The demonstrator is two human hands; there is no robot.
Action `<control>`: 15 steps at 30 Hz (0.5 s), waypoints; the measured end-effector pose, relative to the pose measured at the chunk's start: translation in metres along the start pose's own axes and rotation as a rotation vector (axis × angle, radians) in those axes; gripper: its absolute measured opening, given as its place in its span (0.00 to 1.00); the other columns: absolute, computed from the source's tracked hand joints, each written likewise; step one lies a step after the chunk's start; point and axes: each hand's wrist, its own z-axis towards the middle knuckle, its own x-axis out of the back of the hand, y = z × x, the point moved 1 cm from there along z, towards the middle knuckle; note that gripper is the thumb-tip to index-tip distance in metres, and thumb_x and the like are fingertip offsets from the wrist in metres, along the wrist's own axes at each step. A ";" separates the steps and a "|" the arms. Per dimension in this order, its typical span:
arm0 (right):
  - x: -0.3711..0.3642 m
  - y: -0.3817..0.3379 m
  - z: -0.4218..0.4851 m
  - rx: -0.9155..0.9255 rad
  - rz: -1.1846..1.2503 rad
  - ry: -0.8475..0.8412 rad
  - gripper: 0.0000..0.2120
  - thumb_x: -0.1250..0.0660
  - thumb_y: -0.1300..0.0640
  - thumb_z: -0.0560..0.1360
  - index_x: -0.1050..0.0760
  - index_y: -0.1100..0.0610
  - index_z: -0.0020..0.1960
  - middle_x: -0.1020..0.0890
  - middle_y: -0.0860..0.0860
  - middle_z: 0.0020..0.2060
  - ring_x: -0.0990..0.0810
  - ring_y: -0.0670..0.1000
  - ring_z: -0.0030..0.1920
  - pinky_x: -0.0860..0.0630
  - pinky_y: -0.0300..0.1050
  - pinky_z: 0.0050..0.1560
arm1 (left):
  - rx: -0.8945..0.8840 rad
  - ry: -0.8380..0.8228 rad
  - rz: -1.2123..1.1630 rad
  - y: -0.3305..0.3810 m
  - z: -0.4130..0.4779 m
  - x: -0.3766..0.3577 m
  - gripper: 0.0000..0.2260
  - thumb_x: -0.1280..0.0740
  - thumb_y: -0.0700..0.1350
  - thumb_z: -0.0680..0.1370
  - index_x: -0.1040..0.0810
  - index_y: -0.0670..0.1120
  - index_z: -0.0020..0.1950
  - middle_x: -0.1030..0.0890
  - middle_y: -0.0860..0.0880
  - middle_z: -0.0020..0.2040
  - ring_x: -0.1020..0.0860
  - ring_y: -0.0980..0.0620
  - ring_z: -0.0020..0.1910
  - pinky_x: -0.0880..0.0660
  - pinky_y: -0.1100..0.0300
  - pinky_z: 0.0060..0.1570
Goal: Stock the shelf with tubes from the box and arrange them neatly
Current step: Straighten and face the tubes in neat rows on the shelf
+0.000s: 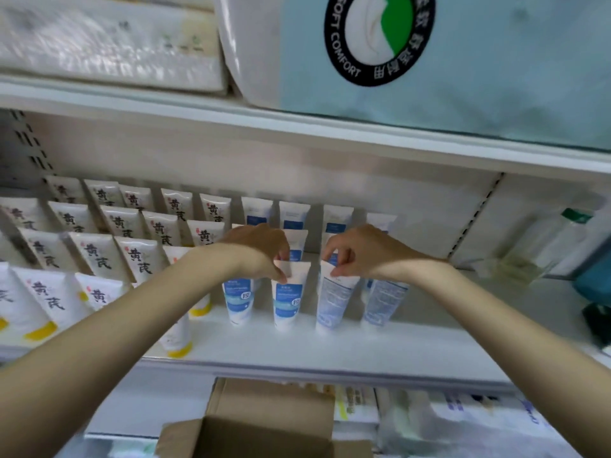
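Up at 1 o'clock, a big pale blue soft pack (479,71) with a round black "SOFT COMFORT" badge (378,34). At 11 o'clock, white plastic-wrapped packs (99,51), blurred. Over at 3 o'clock, a clear bottle with a green cap (545,239), a teal object (595,279) just beside it, something black (596,320) below. At 5 o'clock, blurred white packets (463,421).

One head-worn wide-angle camera faces the shelf (330,348) from close range, tilted down past its front edge to the box (264,418).
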 end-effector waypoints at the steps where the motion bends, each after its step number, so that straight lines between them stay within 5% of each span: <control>1: -0.002 -0.001 -0.001 -0.007 0.030 0.000 0.13 0.29 0.55 0.73 0.24 0.47 0.57 0.23 0.40 0.38 0.23 0.42 0.39 0.31 0.29 0.35 | 0.006 -0.002 0.005 0.001 -0.001 -0.001 0.21 0.29 0.58 0.71 0.27 0.54 0.62 0.25 0.53 0.60 0.26 0.50 0.58 0.30 0.60 0.50; 4: -0.005 -0.001 -0.008 -0.034 0.101 0.001 0.18 0.29 0.56 0.73 0.26 0.43 0.61 0.21 0.41 0.46 0.21 0.43 0.44 0.26 0.29 0.37 | 0.004 -0.002 0.033 0.006 -0.002 -0.004 0.22 0.31 0.56 0.73 0.29 0.54 0.65 0.27 0.51 0.63 0.27 0.50 0.60 0.34 0.62 0.47; 9: 0.001 0.001 -0.021 -0.030 0.133 0.010 0.08 0.29 0.56 0.72 0.20 0.51 0.52 0.23 0.43 0.51 0.21 0.44 0.46 0.26 0.36 0.45 | -0.038 -0.005 0.062 0.006 -0.004 -0.008 0.21 0.32 0.55 0.75 0.29 0.52 0.66 0.27 0.50 0.64 0.27 0.49 0.59 0.31 0.60 0.50; 13: 0.004 0.003 -0.026 -0.020 0.116 -0.078 0.17 0.26 0.55 0.69 0.21 0.51 0.57 0.25 0.44 0.63 0.20 0.44 0.51 0.23 0.43 0.57 | 0.002 0.021 0.021 0.004 -0.001 -0.012 0.22 0.30 0.55 0.73 0.29 0.52 0.65 0.24 0.51 0.61 0.25 0.52 0.47 0.26 0.58 0.51; 15: 0.006 0.005 -0.028 -0.024 0.090 -0.112 0.21 0.25 0.55 0.68 0.22 0.50 0.60 0.25 0.44 0.65 0.20 0.45 0.53 0.24 0.47 0.59 | 0.020 0.030 -0.017 0.003 0.000 -0.011 0.23 0.29 0.54 0.72 0.29 0.51 0.64 0.24 0.51 0.62 0.24 0.51 0.49 0.24 0.56 0.54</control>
